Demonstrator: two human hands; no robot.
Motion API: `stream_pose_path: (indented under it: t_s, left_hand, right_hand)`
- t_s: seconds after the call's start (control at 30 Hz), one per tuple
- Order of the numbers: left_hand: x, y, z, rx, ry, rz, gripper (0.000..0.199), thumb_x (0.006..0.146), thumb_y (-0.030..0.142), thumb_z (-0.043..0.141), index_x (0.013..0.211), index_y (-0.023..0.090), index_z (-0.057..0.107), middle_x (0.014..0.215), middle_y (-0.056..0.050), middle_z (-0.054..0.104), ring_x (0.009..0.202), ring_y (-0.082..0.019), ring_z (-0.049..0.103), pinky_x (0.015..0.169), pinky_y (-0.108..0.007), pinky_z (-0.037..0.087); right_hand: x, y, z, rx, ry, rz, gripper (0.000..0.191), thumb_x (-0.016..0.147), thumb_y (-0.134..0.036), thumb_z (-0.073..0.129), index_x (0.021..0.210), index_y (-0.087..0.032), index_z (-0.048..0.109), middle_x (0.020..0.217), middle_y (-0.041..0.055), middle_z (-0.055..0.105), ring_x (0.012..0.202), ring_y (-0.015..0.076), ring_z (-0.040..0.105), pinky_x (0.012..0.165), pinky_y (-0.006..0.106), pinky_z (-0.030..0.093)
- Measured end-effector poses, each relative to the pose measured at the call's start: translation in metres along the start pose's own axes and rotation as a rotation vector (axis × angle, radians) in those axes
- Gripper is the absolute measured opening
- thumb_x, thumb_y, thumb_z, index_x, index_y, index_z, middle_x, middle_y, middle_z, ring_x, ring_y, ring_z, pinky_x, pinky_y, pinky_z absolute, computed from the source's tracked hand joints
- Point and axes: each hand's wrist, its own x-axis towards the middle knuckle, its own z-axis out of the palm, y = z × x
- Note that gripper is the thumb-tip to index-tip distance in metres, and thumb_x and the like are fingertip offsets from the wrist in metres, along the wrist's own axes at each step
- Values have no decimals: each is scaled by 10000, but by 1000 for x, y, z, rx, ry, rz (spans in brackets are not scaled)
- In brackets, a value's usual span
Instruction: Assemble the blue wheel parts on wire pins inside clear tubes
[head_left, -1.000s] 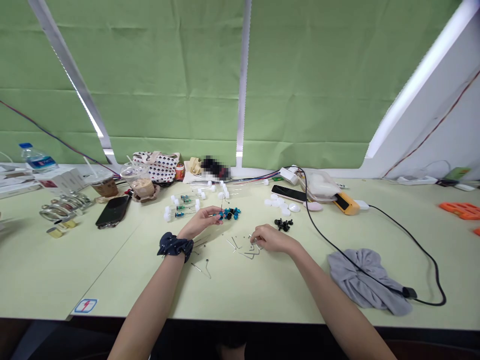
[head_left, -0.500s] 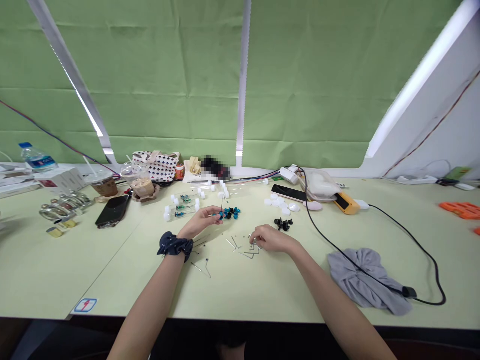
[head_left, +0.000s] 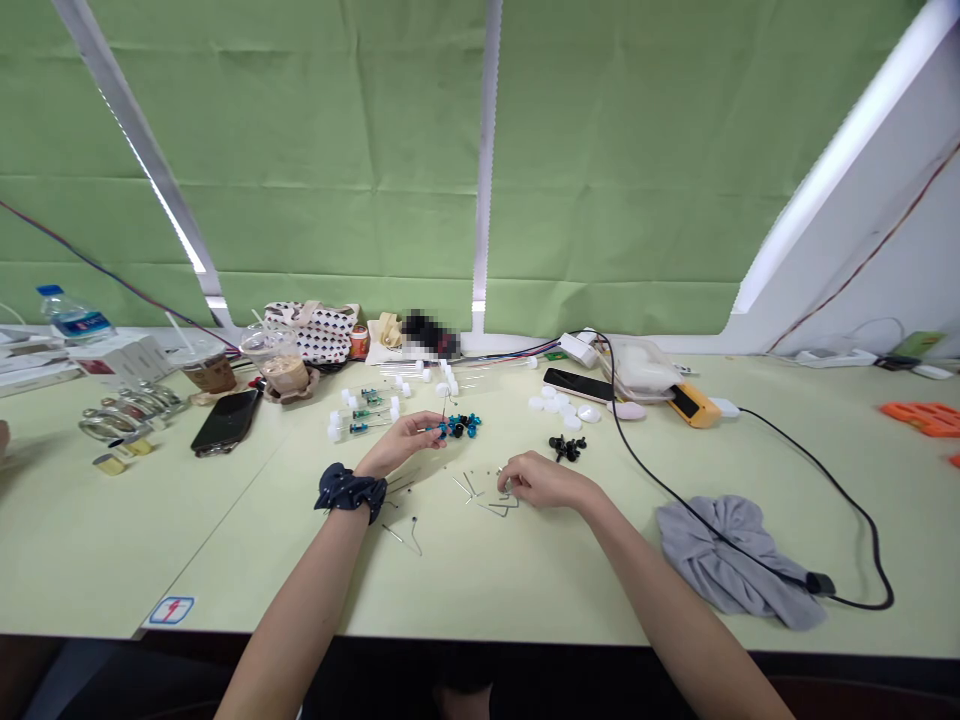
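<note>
- Still pinches a thin rod [head_left: 445, 405] in left hand [head_left: 406, 441], by blue pieces [head_left: 471, 427].
- Barely shifts curled right hand [head_left: 541, 479] among bent rods [head_left: 503, 514]; cannot tell its grip.

The bare left forearm [head_left: 296, 610] comes in from 7 o'clock and slants toward 1 o'clock, a navy, white-dotted fabric band [head_left: 350, 493] around its wrist. The left hand [head_left: 407, 442] reaches toward 2 o'clock, back upward, its thumb and fingertips drawn together in a pinch. The bare right forearm [head_left: 667, 605] enters from 5 o'clock and angles toward 11 o'clock; its wrist [head_left: 586, 492] is uncovered. The right hand [head_left: 541, 479] points toward 9 o'clock, fingers curled down to the surface, fingertips partly hidden. The hands are apart, the left at the right's 10 o'clock.
</note>
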Motion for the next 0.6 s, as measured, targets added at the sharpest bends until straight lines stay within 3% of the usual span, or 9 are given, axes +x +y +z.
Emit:
stream_pose_path:
  t_s: [0.6]
  left_hand:
    - [0,-2,-2,-16,-2,4,393,711,346,661,1040,145,587,1018,-93,619,778,-161,622,814,-349,456]
  right_hand:
    - [0,-2,0,-4,29,2,321,708,-34,450,871,-173,689,806,59,599,672,129,536,599,215,397]
